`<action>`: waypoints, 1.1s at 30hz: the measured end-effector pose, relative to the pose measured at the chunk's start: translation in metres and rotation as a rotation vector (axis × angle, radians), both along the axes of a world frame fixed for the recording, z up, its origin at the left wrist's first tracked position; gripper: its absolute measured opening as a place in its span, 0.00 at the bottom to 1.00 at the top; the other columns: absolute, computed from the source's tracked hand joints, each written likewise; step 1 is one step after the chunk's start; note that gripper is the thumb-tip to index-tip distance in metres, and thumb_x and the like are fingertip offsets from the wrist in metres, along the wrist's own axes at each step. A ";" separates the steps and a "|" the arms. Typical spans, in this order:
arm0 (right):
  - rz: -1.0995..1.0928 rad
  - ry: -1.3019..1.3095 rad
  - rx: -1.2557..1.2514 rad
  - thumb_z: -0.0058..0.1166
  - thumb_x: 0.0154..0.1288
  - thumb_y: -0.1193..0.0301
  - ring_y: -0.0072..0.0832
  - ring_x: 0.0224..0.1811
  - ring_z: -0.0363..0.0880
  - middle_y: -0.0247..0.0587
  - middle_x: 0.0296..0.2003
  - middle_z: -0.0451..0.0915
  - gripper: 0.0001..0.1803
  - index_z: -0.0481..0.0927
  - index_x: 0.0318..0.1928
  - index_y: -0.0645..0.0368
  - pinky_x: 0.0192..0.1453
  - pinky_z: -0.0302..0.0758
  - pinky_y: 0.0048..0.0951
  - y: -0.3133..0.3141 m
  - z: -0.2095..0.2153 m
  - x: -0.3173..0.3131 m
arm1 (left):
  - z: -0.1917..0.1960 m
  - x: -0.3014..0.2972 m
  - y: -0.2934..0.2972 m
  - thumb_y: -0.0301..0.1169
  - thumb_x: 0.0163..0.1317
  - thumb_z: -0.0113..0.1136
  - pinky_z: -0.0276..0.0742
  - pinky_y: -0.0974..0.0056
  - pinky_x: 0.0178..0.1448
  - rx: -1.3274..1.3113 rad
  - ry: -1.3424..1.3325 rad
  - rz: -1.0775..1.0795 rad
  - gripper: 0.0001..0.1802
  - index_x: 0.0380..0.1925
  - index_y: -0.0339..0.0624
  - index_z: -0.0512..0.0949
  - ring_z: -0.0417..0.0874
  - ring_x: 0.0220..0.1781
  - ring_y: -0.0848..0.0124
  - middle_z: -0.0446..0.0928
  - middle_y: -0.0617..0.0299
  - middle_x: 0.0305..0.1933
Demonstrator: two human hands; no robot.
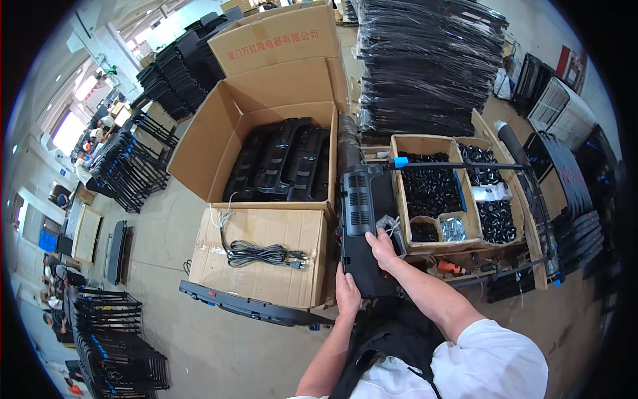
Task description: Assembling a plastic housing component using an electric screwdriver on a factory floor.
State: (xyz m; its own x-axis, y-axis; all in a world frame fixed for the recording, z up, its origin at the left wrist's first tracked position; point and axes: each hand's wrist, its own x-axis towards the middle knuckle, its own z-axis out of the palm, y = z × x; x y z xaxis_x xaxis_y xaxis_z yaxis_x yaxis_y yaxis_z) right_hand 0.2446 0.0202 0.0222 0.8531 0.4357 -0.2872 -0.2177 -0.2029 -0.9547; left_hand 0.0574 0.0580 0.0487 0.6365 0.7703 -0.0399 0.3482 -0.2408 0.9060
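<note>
1. So the main thing was a black plastic housing (357,226), lying lengthwise in front of the person, between the cartons and the parts bin. Flat panel, rounded edges, slotted vents towards the far end.
2. Both hands were on it: left hand (348,292) with fingers stretched along the left edge, right hand (382,249) over the right side by some pale wires (389,225). Couldn't tell if either was actually gripping underneath.
3. Just left, a plain cardboard carton (292,229) had a coiled black cable (256,254) with a plug on top. A long, slightly curved black bar (252,304) ran across its near side.
4. Behind that, an open carton (199,156), flaps up, held more glossy black mouldings (282,163).
5. On the right, the parts bin (469,199) had boxy compartments of small black pieces (428,186) plus shiny silvery bits (453,229). A thin dark rail (458,165) crossed right over it, kinda in the way. Orange tool (450,266) below.
6. Further back, a tall black stack (428,73) in crinkly clear film.
</note>
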 end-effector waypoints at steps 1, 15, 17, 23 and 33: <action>-0.011 0.007 -0.009 0.56 0.79 0.65 0.32 0.54 0.80 0.45 0.52 0.83 0.19 0.76 0.60 0.67 0.62 0.75 0.37 -0.004 -0.005 0.002 | 0.001 0.001 -0.001 0.33 0.83 0.41 0.66 0.53 0.78 -0.010 -0.013 -0.004 0.28 0.77 0.30 0.62 0.72 0.76 0.46 0.69 0.36 0.75; 0.217 0.038 -0.019 0.62 0.71 0.58 0.27 0.39 0.85 0.42 0.45 0.86 0.29 0.77 0.63 0.67 0.42 0.81 0.32 -0.100 0.059 0.051 | 0.001 0.004 -0.004 0.31 0.80 0.50 0.67 0.54 0.77 0.210 -0.030 0.132 0.26 0.73 0.30 0.67 0.73 0.74 0.49 0.72 0.40 0.72; 0.278 0.141 0.067 0.61 0.74 0.59 0.17 0.34 0.81 0.33 0.39 0.85 0.23 0.80 0.59 0.64 0.30 0.73 0.21 -0.163 0.098 0.064 | 0.039 0.016 -0.020 0.28 0.76 0.56 0.73 0.54 0.69 0.259 -0.074 0.151 0.21 0.66 0.31 0.73 0.78 0.65 0.52 0.77 0.43 0.64; 0.464 0.394 0.014 0.58 0.74 0.59 0.17 0.29 0.81 0.34 0.33 0.86 0.17 0.87 0.47 0.62 0.28 0.70 0.18 -0.356 0.129 0.059 | 0.081 0.112 -0.090 0.31 0.71 0.62 0.79 0.54 0.59 0.261 0.088 -0.554 0.11 0.47 0.38 0.85 0.84 0.52 0.51 0.84 0.50 0.48; 0.185 0.602 -0.096 0.59 0.72 0.62 0.20 0.32 0.82 0.35 0.35 0.87 0.15 0.87 0.44 0.61 0.34 0.75 0.25 -0.462 0.037 -0.007 | -0.083 0.227 -0.134 0.35 0.66 0.66 0.78 0.48 0.69 0.553 0.820 -1.484 0.29 0.68 0.55 0.74 0.80 0.65 0.46 0.77 0.44 0.63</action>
